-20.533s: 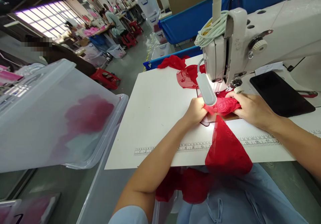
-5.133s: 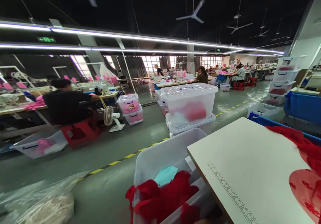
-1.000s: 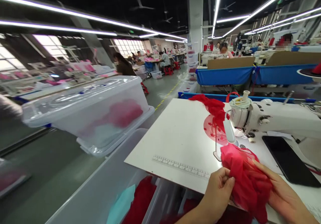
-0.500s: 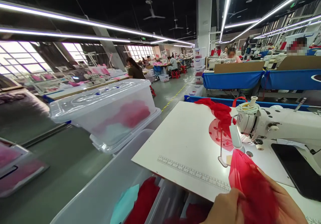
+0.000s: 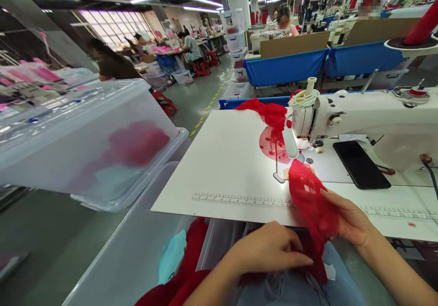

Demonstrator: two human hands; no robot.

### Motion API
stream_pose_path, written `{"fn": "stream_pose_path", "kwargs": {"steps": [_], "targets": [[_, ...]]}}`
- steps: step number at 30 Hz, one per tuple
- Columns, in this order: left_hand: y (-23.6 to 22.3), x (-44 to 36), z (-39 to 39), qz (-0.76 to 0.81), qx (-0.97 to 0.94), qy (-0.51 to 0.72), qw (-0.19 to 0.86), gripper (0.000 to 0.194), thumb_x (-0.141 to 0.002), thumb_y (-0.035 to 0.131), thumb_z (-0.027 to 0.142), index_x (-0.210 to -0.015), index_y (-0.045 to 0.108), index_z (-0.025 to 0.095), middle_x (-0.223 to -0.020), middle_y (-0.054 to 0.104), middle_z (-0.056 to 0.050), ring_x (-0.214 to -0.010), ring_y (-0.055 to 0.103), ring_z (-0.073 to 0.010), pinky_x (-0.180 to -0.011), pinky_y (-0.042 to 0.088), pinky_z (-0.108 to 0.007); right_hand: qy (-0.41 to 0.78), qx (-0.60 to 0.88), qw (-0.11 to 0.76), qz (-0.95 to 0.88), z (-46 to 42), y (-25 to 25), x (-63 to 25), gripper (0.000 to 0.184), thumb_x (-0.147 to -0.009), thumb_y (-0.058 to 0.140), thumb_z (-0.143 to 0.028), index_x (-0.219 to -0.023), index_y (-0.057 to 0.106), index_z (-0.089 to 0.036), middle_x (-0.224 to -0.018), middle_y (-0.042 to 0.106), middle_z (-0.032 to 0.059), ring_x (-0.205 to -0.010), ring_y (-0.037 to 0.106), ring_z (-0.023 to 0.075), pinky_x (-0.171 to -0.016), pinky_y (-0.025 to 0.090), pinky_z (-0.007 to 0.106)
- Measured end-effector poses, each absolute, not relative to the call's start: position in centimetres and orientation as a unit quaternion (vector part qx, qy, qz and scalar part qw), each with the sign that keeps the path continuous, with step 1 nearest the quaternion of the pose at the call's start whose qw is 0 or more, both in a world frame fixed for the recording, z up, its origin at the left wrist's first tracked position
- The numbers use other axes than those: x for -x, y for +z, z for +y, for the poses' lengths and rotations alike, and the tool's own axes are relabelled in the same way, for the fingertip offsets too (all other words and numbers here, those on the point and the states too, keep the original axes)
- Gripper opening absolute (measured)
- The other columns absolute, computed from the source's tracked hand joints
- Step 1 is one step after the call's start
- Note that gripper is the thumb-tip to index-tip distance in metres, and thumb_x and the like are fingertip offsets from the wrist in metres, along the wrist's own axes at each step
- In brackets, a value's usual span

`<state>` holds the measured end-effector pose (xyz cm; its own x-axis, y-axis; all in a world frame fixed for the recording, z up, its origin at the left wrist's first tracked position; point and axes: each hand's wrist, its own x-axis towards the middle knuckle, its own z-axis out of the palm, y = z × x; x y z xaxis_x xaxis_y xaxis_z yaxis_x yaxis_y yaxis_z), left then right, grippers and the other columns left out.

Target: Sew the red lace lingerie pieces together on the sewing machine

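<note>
A strip of sheer red fabric [image 5: 313, 201] hangs over the front edge of the white sewing table. Its lower part drops toward my lap, where a small white tag shows. My right hand [image 5: 352, 219] grips the fabric's right side, thumb on top. Left of the fabric, my left hand [image 5: 270, 249] hovers over my lap, thumb and forefinger apart; its other fingers are partly hidden. Just beyond the fabric is the head of a white sewing machine [image 5: 304, 118]. More red fabric [image 5: 270, 114] with a round, spotted sheer piece [image 5: 272, 146] lies left of the needle area.
A black phone [image 5: 361, 164] rests on the machine bed. Left of the table is an open plastic bin [image 5: 137, 251] holding red and turquoise cloth. A lidded clear box [image 5: 89, 146] stands behind it. Co-workers sit at other tables farther back.
My view has tilted down and turned right. My left hand has come away from the fabric's upper part and moved lower, over my lap. The fabric now hangs lengthwise from my right hand.
</note>
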<state>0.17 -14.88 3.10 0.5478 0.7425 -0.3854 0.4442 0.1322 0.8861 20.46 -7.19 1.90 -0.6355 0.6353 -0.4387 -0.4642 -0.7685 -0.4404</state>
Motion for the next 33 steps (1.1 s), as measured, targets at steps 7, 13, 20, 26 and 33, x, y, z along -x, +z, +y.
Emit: {"fn": "stream_pose_path", "kwargs": {"steps": [7,13,20,26,33], "targets": [[4.0,1.0,-11.7,0.557,-0.452,0.37,0.591,0.062,-0.08,0.047,0.081,-0.066,0.05,0.02,-0.047,0.049,0.004,-0.036,0.049,-0.0105,-0.035,0.038,-0.02,0.85,0.376,0.272,-0.249,-8.5,2.8,-19.7,0.043,-0.077,0.077,-0.015,-0.118,0.064,-0.02,-0.105,0.077,0.0086,-0.084,0.076,0.0232,-0.063,0.065,0.031],[2.7,-0.2,-11.6,0.564,-0.492,0.359,0.558,0.054,-0.082,0.059,0.068,-0.06,0.049,0.02,-0.044,0.049,0.004,-0.039,0.048,-0.0109,-0.039,0.038,-0.022,0.788,0.453,0.273,-0.315,-8.7,2.3,-19.6,0.044,-0.072,0.084,-0.031,-0.111,0.066,-0.02,-0.084,0.075,0.0032,-0.07,0.072,0.0185,-0.062,0.062,0.031],[3.2,-1.6,-11.3,0.372,-0.236,0.555,0.706,0.042,-0.075,0.08,0.051,-0.093,0.068,0.016,-0.087,0.072,-0.003,-0.082,0.067,-0.016,-0.073,0.055,-0.027,0.651,0.472,0.444,-0.395,-9.0,1.4,-19.5,0.04,-0.068,0.084,-0.046,-0.099,0.072,-0.024,-0.104,0.076,0.0051,-0.103,0.067,0.0254,-0.09,0.055,0.036],[4.3,-3.1,-11.0,0.331,-0.165,0.536,0.759,0.035,-0.08,0.079,0.043,-0.093,0.067,0.014,-0.088,0.075,-0.006,-0.076,0.071,-0.0176,-0.071,0.06,-0.031,0.843,0.342,0.383,-0.163,-9.1,2.0,-17.3,0.034,-0.084,0.066,-0.054,-0.096,0.072,-0.023,-0.106,0.077,0.0056,-0.107,0.068,0.0253,-0.092,0.056,0.042],[3.4,-1.6,-12.0,0.4,-0.26,0.483,0.734,0.05,-0.072,0.079,0.058,-0.09,0.064,0.014,-0.079,0.074,-0.007,-0.076,0.074,-0.0235,-0.075,0.061,-0.038,0.729,0.451,0.41,-0.313,-5.9,3.2,-20.9,0.04,-0.068,0.083,-0.033,-0.105,0.068,-0.025,-0.1,0.076,0.0026,-0.096,0.07,0.0252,-0.083,0.057,0.038]]}}
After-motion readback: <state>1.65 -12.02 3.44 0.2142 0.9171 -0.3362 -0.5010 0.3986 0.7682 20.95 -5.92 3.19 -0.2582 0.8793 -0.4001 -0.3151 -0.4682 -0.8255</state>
